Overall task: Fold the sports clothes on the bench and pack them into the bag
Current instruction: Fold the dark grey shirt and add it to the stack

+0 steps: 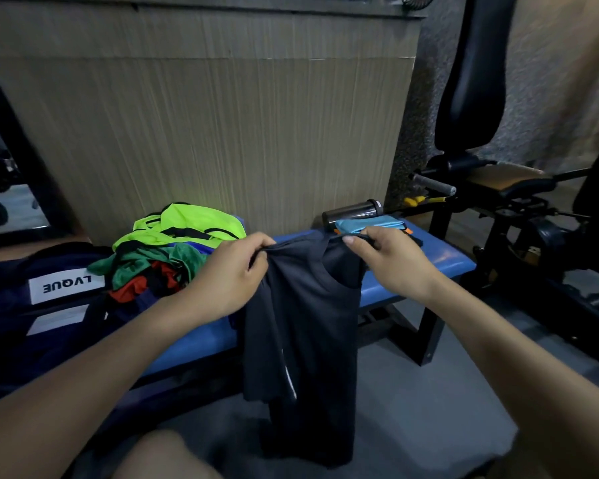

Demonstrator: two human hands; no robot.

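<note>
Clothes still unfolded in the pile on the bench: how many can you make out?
3 at least: a neon yellow-green top at the back, a green one below it, a red one at the front. More may be buried underneath.

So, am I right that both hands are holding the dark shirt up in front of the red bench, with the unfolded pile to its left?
Not quite: the bench is blue, not red, as the head view shows. Both the left hand and right hand do hold the dark shirt, with the unfolded pile on its left.
</note>
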